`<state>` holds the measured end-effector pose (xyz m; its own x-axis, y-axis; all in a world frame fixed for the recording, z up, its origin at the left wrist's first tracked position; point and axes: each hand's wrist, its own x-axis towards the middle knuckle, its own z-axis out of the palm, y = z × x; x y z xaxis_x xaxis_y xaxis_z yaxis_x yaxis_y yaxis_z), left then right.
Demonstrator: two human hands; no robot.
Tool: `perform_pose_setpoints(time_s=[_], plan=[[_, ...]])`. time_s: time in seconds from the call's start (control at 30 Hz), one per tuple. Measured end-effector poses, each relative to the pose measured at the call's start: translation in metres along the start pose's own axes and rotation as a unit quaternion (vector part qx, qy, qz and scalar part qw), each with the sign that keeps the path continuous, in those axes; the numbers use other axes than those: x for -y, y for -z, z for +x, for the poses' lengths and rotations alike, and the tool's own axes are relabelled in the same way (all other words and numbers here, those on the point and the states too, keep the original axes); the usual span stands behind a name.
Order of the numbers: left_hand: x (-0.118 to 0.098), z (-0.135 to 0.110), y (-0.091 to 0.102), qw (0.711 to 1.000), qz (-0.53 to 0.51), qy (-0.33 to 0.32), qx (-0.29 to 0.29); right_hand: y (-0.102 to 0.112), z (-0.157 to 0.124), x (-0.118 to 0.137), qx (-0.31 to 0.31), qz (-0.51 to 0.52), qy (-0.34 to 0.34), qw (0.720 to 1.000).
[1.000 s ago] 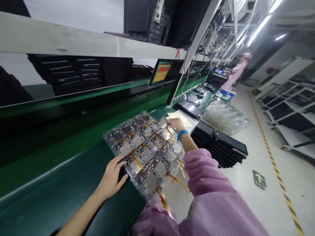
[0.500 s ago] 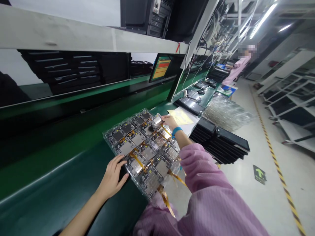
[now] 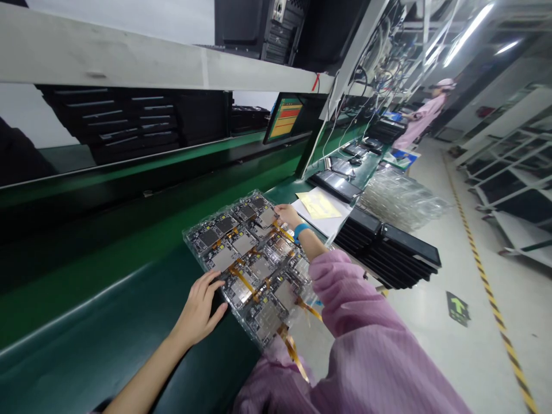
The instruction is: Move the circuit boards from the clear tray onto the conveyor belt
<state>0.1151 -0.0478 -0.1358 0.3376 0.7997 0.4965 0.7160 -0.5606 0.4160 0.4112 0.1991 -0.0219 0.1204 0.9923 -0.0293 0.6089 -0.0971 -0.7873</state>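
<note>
A clear plastic tray [image 3: 192, 246] lies on the green bench, holding several circuit boards with silvery shields and orange ribbon cables. My left hand [image 3: 200, 310] rests at the tray's near left edge, its fingers apart and touching the rim. At the far right of the tray, my right hand [image 3: 288, 215] pinches the edge of a circuit board [image 3: 267, 217] that lies over the other boards there. A ribbon cable [image 3: 282, 232] runs from that board beneath my right wrist, which wears a blue band [image 3: 301, 230]. More ribbon cables [image 3: 293, 351] hang over the tray's near edge.
Beyond the tray lie a yellow sheet [image 3: 319, 204] and dark tablet-like devices [image 3: 334, 186]. Stacked black devices [image 3: 388, 247] and clear trays [image 3: 401, 195] stand at the right. A monitor [image 3: 284, 119] sits under the shelf beam [image 3: 150, 66]. A co-worker [image 3: 425, 118] stands farther along.
My right hand has moved slightly left and lowered the circuit board, which was tilted up before and now lies flatter on the tray. My left hand stays at the edge.
</note>
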Motion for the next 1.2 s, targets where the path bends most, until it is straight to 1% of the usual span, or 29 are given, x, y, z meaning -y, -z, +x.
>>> perform_pose_setpoints(time_s=[0.07,0.23,0.33,0.47,0.6,0.83,0.9,1.03,1.2], plan=[[0.0,0.0,0.0,1.0,0.0,-0.001,0.002,0.007,0.008,-0.005,-0.014,-0.019,-0.018,1.0],[0.0,0.001,0.0,1.0,0.0,-0.001,0.001,0.033,0.034,-0.021,-0.059,-0.078,-0.072,0.993],[0.0,0.001,0.0,1.0,-0.001,-0.005,-0.006,0.041,0.046,-0.032,-0.085,-0.114,-0.091,0.986],[0.0,0.002,-0.001,1.0,-0.001,-0.007,-0.008,0.035,0.053,-0.041,-0.114,-0.148,-0.077,0.979],[0.001,0.001,-0.001,1.0,-0.002,-0.006,-0.007,0.028,0.056,-0.044,-0.13,-0.159,-0.063,0.977],[0.001,0.001,-0.001,1.0,-0.008,-0.003,0.0,0.041,0.067,-0.04,-0.167,-0.152,-0.053,0.973],[0.0,0.001,-0.001,1.0,-0.01,-0.001,0.003,0.041,0.067,-0.038,-0.156,-0.15,-0.043,0.975],[0.0,0.002,0.0,1.0,-0.012,0.0,0.007,0.032,0.06,-0.037,-0.122,-0.162,-0.035,0.979],[0.001,0.002,-0.001,1.0,-0.01,-0.002,0.005,0.025,0.047,-0.038,-0.115,-0.174,-0.011,0.978]])
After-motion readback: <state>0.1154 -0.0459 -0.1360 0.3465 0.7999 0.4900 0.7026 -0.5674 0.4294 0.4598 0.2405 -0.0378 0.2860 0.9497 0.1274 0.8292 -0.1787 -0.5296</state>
